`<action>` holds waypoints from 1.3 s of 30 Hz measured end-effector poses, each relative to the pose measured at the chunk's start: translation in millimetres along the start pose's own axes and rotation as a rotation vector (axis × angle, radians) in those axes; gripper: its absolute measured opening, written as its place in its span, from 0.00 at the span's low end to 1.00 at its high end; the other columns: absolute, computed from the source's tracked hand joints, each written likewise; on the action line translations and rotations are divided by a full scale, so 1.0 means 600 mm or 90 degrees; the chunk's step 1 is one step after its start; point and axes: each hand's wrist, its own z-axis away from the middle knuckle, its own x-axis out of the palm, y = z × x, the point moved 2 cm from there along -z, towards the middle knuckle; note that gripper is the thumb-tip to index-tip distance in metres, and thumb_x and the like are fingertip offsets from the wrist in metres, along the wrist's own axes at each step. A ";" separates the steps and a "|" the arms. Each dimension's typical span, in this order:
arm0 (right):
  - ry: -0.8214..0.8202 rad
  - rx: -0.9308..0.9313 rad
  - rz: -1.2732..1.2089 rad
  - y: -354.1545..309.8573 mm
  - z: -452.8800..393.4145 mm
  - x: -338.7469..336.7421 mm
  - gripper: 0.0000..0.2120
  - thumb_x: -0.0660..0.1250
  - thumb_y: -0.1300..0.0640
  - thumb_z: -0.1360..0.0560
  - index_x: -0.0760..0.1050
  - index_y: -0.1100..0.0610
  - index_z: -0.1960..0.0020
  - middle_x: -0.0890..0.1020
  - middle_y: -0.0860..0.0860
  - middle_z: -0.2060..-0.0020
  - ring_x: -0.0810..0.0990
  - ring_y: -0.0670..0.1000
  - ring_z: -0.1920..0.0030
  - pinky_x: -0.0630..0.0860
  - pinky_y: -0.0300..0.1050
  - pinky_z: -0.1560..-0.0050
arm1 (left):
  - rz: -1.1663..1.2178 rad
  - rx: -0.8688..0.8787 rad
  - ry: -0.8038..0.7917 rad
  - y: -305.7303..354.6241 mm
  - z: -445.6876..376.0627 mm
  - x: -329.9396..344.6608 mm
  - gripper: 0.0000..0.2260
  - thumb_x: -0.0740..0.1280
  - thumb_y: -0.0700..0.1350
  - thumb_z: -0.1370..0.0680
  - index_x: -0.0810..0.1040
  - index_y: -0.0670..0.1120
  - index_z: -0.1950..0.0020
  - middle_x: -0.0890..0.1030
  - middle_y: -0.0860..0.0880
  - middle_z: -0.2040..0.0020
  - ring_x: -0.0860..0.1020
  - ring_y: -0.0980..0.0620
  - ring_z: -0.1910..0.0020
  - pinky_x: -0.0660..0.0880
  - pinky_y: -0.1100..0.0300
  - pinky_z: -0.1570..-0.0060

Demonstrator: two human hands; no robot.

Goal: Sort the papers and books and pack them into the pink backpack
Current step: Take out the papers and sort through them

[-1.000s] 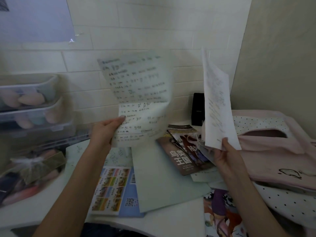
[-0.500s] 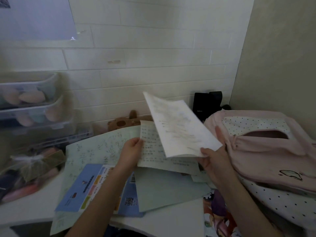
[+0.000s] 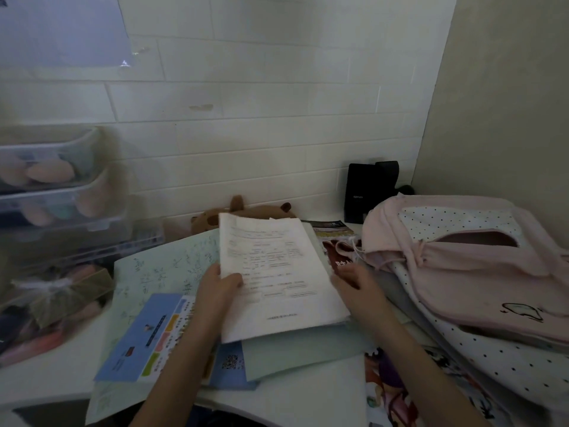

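Observation:
A stack of white printed papers (image 3: 277, 278) lies flat in the middle of the desk, over pale green sheets (image 3: 166, 266). My left hand (image 3: 218, 288) grips its left edge, thumb on top. My right hand (image 3: 354, 285) presses against its right edge, fingers curled around the side. The pink backpack (image 3: 468, 260) lies on its side at the right, its opening facing me. A blue booklet (image 3: 147, 337) sits at the front left under my left forearm. A dark red book (image 3: 335, 254) peeks out between the papers and the backpack.
Clear stacked plastic drawers (image 3: 55, 186) stand at the left, with wrapped items (image 3: 52, 297) below. A brown plush toy (image 3: 240, 211) and a black box (image 3: 363, 189) sit by the tiled wall. A colourful illustrated book (image 3: 388, 392) and polka-dot fabric (image 3: 492, 359) lie at the front right.
Two separate raised sheets, one in each hand, came down and together. They now lie as one stack on the desk, held at both edges.

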 end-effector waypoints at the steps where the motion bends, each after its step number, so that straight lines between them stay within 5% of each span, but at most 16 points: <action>1: -0.043 -0.028 0.082 0.003 0.002 0.007 0.14 0.67 0.49 0.25 0.71 0.49 0.41 0.76 0.41 0.49 0.75 0.41 0.49 0.71 0.31 0.56 | -0.002 -0.025 -0.001 -0.005 -0.001 -0.007 0.05 0.64 0.38 0.26 0.75 0.47 0.55 0.79 0.50 0.57 0.79 0.49 0.58 0.75 0.55 0.64; 4: -0.125 -0.106 0.349 0.016 0.003 0.030 0.20 0.62 0.42 0.25 0.64 0.42 0.35 0.69 0.43 0.35 0.66 0.48 0.33 0.60 0.54 0.30 | -0.105 -0.053 -0.024 -0.007 -0.001 -0.022 0.12 0.65 0.45 0.23 0.75 0.44 0.65 0.80 0.46 0.64 0.78 0.47 0.65 0.75 0.56 0.64; 6: -0.149 -0.132 0.393 0.021 0.001 0.033 0.19 0.57 0.43 0.22 0.61 0.41 0.32 0.66 0.43 0.31 0.58 0.49 0.27 0.50 0.58 0.27 | -0.253 0.013 0.019 -0.004 -0.007 -0.034 0.16 0.65 0.52 0.22 0.74 0.47 0.68 0.77 0.51 0.69 0.75 0.54 0.70 0.68 0.62 0.72; 9: -0.123 -0.123 0.195 0.027 -0.009 0.012 0.19 0.54 0.50 0.19 0.60 0.45 0.28 0.70 0.43 0.34 0.67 0.47 0.31 0.63 0.44 0.33 | -0.188 0.026 -0.035 -0.001 -0.014 -0.029 0.07 0.69 0.53 0.25 0.78 0.50 0.56 0.80 0.55 0.60 0.79 0.57 0.63 0.71 0.65 0.68; 12: -0.080 -0.083 0.252 0.036 -0.023 -0.008 0.26 0.61 0.52 0.21 0.58 0.51 0.26 0.71 0.48 0.33 0.72 0.49 0.35 0.68 0.41 0.38 | 0.027 -0.072 -0.167 -0.002 -0.009 -0.003 0.07 0.72 0.44 0.27 0.79 0.49 0.49 0.84 0.51 0.53 0.83 0.52 0.57 0.78 0.59 0.60; 16: -0.065 -0.113 0.284 0.042 -0.033 -0.018 0.24 0.61 0.53 0.21 0.60 0.52 0.27 0.74 0.53 0.34 0.75 0.51 0.39 0.70 0.38 0.45 | 0.040 -0.036 -0.107 -0.003 -0.010 0.007 0.14 0.72 0.35 0.29 0.77 0.52 0.51 0.81 0.53 0.55 0.81 0.52 0.56 0.77 0.59 0.62; 22: -0.113 -0.119 0.319 0.044 -0.036 -0.056 0.26 0.66 0.55 0.24 0.62 0.48 0.28 0.74 0.50 0.36 0.74 0.47 0.42 0.68 0.35 0.47 | 0.094 -0.031 -0.001 -0.008 -0.019 -0.029 0.13 0.70 0.34 0.30 0.78 0.49 0.51 0.82 0.52 0.56 0.82 0.51 0.59 0.75 0.61 0.68; 26: 0.057 -0.313 0.428 0.029 -0.031 -0.060 0.18 0.60 0.72 0.28 0.76 0.55 0.46 0.80 0.51 0.55 0.75 0.49 0.59 0.64 0.31 0.64 | 0.085 0.005 0.006 -0.006 -0.013 -0.033 0.14 0.69 0.34 0.29 0.77 0.49 0.49 0.81 0.53 0.56 0.81 0.53 0.60 0.74 0.63 0.69; 28: 0.083 -0.297 0.439 0.028 -0.037 -0.066 0.15 0.60 0.72 0.29 0.79 0.57 0.54 0.80 0.53 0.45 0.77 0.53 0.54 0.71 0.38 0.57 | 0.089 0.019 0.031 -0.008 -0.012 -0.038 0.14 0.69 0.33 0.29 0.77 0.48 0.47 0.81 0.51 0.55 0.80 0.53 0.58 0.74 0.61 0.67; 30: 0.009 -0.215 0.354 0.041 -0.040 -0.066 0.15 0.62 0.65 0.25 0.78 0.55 0.41 0.73 0.53 0.34 0.74 0.55 0.37 0.67 0.38 0.39 | 0.096 0.023 0.058 -0.011 -0.013 -0.046 0.15 0.69 0.33 0.29 0.77 0.46 0.46 0.81 0.49 0.53 0.80 0.53 0.58 0.74 0.61 0.66; 32: -0.141 -0.064 0.300 0.053 -0.031 -0.056 0.31 0.64 0.45 0.25 0.58 0.47 0.25 0.60 0.46 0.27 0.58 0.49 0.26 0.55 0.39 0.30 | 0.098 0.022 0.067 -0.013 -0.015 -0.050 0.15 0.68 0.33 0.29 0.77 0.46 0.45 0.80 0.49 0.52 0.79 0.53 0.59 0.73 0.61 0.66; 35: -0.227 -0.059 0.429 0.053 -0.022 -0.046 0.51 0.62 0.24 0.39 0.36 0.34 0.27 0.44 0.39 0.24 0.43 0.47 0.24 0.50 0.58 0.26 | 0.099 0.024 0.064 -0.016 -0.017 -0.048 0.15 0.69 0.33 0.29 0.77 0.46 0.45 0.80 0.48 0.52 0.79 0.54 0.59 0.73 0.61 0.66; 39: -0.255 -0.131 0.514 0.044 -0.017 -0.023 0.49 0.63 0.23 0.42 0.35 0.25 0.32 0.39 0.36 0.26 0.34 0.49 0.26 0.41 0.68 0.30 | 0.107 0.027 0.061 -0.022 -0.017 -0.051 0.15 0.69 0.34 0.29 0.78 0.46 0.44 0.81 0.49 0.52 0.80 0.53 0.57 0.74 0.61 0.65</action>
